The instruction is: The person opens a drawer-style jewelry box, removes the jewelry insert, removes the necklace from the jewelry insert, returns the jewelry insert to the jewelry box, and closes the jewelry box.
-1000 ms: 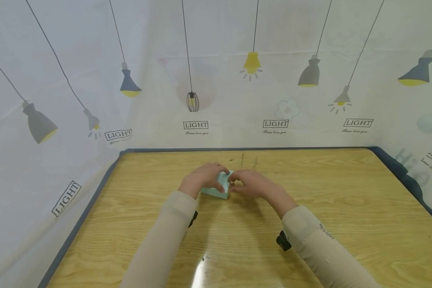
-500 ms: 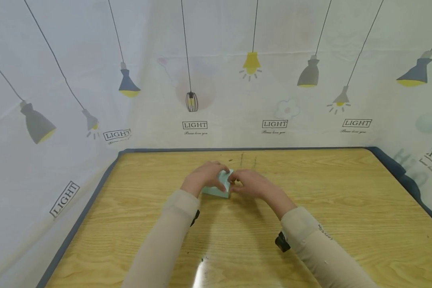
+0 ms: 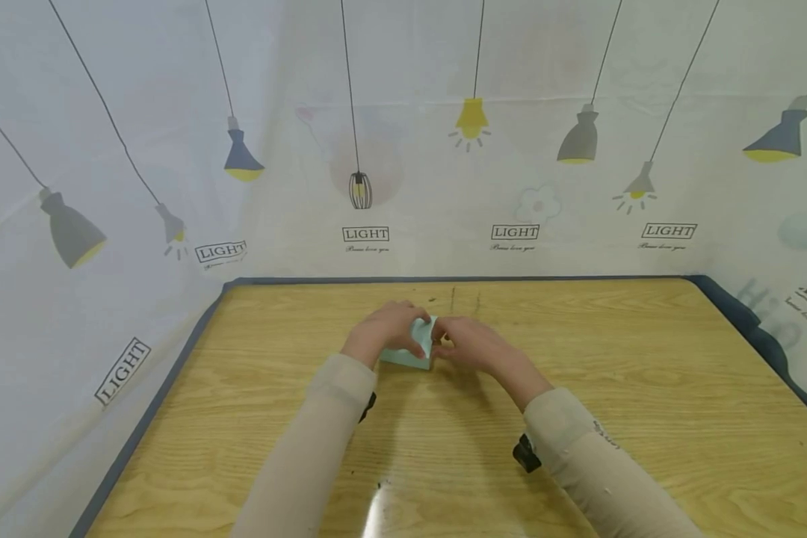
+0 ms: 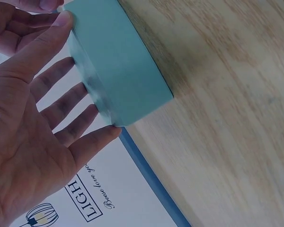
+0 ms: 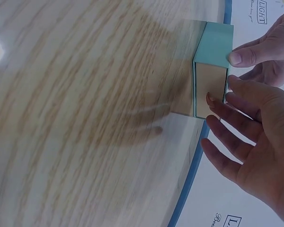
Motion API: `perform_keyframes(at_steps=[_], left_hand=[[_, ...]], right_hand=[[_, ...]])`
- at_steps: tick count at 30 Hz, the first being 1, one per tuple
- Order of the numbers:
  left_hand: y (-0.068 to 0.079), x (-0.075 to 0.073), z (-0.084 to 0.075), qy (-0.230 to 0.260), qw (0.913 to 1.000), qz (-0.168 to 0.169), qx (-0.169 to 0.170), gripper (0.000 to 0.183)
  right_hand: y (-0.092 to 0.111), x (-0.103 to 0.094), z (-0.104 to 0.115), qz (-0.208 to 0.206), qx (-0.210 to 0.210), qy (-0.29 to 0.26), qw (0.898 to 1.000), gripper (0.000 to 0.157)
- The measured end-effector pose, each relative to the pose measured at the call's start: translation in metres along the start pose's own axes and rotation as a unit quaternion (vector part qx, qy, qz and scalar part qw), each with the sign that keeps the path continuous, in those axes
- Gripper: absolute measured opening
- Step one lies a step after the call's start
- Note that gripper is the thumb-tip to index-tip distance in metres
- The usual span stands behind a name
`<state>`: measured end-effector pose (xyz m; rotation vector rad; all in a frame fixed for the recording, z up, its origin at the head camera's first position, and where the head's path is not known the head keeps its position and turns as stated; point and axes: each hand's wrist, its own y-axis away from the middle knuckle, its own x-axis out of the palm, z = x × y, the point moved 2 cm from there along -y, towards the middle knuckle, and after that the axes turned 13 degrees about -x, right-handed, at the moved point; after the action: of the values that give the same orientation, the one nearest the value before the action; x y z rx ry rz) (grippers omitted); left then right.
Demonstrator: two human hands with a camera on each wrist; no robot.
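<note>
A mint-green box (image 3: 406,360) with a tan end panel (image 5: 209,79) sits on the wooden table, partly hidden behind my left hand in the head view. My left hand (image 3: 382,330) reaches over it and grips it, thumb on the near edge and fingers along the far one. At the box's right end is my right hand (image 3: 472,345). Its thumb touches the top edge of that end, and the index fingertip meets a small orange-brown spot on the tan panel. The other fingers of the right hand are bent beside the box, off its surface.
The wood-grain table (image 3: 296,448) has a dark blue edge (image 3: 578,278). Behind it and at both sides hangs a white cloth (image 3: 417,164) printed with lamps. Black wrist cameras show under both sleeves, such as the right wrist camera (image 3: 527,453).
The box has turned slightly and shifted a little to the right, with the left hand moving along with it. The right hand stays at the box's end, nearly still.
</note>
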<state>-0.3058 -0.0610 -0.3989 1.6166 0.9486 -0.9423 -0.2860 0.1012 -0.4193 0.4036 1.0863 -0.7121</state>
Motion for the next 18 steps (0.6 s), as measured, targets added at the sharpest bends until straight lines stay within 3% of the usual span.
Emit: perform_keyframes(at_steps=[18], left_hand=[[-0.0046, 0.0037, 0.0037, 0.002, 1.0000, -0.002, 0.004, 0.067]], right_hand=[[-0.0052, 0.0042, -0.0039, -0.035, 0.031, 0.002, 0.999, 0.020]])
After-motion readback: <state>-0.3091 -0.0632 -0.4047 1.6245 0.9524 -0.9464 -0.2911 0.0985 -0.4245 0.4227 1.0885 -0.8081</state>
